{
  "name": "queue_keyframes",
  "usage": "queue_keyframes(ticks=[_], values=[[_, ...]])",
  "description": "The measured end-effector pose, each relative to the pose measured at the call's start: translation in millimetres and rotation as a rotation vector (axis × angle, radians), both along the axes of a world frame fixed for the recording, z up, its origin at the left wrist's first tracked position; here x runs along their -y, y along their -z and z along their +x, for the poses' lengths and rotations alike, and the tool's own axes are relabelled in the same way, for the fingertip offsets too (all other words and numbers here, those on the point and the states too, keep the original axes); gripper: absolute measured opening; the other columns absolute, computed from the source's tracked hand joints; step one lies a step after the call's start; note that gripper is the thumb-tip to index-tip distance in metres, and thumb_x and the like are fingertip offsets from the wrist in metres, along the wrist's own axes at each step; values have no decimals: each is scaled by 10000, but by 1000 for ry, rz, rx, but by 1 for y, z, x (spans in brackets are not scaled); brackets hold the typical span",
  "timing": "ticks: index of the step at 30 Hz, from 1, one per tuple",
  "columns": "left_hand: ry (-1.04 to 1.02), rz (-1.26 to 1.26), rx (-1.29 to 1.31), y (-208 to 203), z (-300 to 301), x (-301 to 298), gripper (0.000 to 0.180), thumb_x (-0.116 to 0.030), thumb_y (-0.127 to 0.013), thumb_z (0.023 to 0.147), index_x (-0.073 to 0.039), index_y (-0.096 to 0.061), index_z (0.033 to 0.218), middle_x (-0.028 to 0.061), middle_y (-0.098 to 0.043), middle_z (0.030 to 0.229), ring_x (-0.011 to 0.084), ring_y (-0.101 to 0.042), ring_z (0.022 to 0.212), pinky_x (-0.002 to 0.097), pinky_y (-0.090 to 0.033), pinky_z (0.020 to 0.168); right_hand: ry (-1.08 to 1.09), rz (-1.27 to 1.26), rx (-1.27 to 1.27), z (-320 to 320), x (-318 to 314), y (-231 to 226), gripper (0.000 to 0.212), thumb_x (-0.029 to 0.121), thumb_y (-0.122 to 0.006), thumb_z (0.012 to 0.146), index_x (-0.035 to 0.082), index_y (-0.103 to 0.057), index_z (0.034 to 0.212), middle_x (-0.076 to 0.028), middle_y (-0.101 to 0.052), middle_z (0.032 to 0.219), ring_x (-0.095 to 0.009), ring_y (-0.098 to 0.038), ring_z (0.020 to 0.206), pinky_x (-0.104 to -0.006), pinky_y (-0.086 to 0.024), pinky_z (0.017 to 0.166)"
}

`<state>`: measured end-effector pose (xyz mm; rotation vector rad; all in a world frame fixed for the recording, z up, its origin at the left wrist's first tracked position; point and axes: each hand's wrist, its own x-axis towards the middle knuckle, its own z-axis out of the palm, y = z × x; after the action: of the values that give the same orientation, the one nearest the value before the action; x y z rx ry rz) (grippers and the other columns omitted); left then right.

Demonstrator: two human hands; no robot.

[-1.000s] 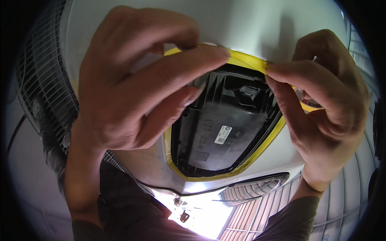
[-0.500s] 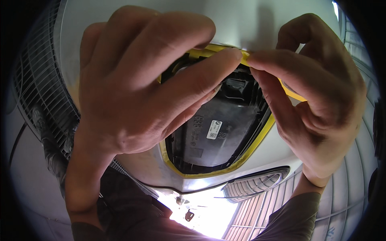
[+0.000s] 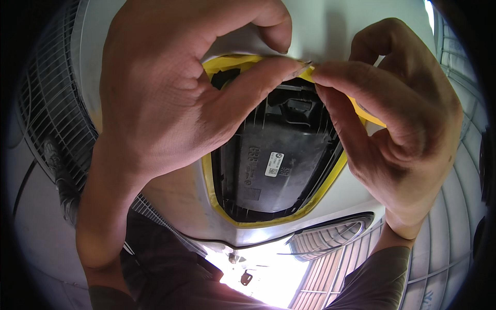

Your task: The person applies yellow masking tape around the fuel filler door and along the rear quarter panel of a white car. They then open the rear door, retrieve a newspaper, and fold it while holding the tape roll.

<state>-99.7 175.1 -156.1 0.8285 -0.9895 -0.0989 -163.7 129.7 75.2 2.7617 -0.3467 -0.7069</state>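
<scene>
Yellow masking tape (image 3: 227,62) lines the rim of an opening in a pale grey car body panel (image 3: 315,31). Inside the opening sits a black plastic part (image 3: 279,192) with a small white label (image 3: 274,164). My left hand (image 3: 155,98) hovers over the opening's upper left; its thumb tip touches the tape at the top edge, and the index finger is bent apart from it. Beside that thumb, my right hand (image 3: 403,113) pinches the tape between thumb and index finger. A wider yellow piece shows behind the right fingers, mostly hidden.
A metal grating (image 3: 49,103) runs along the left, with a shoe (image 3: 51,152) on it. Below the opening, an oval black-rimmed recess (image 3: 330,232) shows slatted flooring. Bright light glares at the bottom centre. My dark-clothed legs (image 3: 160,258) are below.
My left index finger has lifted away from the thumb, and the hand has tilted upward, uncovering more tape at the upper left. The right hand has shifted slightly left, still pinching.
</scene>
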Motion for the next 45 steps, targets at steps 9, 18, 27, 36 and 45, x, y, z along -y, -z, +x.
queue_keyframes(ticks=[9, 18, 27, 36, 45], values=[[-8, -29, -42, -21, 7, 11, 250, -143, -893, 718, -126, -711, 889, 23, -596, 946, 148, -534, 801, 303, -422, 675, 195, -30, 58, 2, -11, -1, 311, -77, -846, 735, 60, -706, 977, -34, -645, 901, -114, -632, 693, -252, -514, 593], [-56, 4, -46, -25, 13, 27, 293, -157, -918, 662, -132, -650, 777, 6, -567, 883, 147, -503, 729, 306, -385, 632, 200, -10, 60, 13, -8, -2, 357, -46, -855, 737, 53, -671, 1026, -34, -694, 923, -129, -650, 699, -257, -535, 614], [-26, 113, -50, -34, 27, 30, 325, -203, -920, 689, -143, -621, 801, 18, -558, 891, 173, -497, 752, 354, -346, 638, 275, 17, -52, 14, -15, -5, 469, 447, -852, 840, 84, -711, 1102, -30, -716, 872, -174, -651, 677, -351, -448, 777], [-1, 365, 134, -21, 27, 15, 338, -180, -896, 792, -67, -692, 1036, 80, -631, 1025, 218, -606, 921, 357, -480, 777, -28, 522, 167, 4, -58, 11, 180, 307, -782, 865, 157, -774, 963, 23, -570, 763, -175, -539, 694, -413, -424, 849], [-39, 352, -104, 48, 14, -34, 425, -78, -893, 779, -31, -739, 1172, 97, -684, 1044, 222, -666, 937, 332, -552, 784, 147, -20, -73, -17, -26, 1, 300, 372, -649, 1028, 246, -733, 1287, 3, -493, 854, -183, -464, 884, -401, -295, 917]])
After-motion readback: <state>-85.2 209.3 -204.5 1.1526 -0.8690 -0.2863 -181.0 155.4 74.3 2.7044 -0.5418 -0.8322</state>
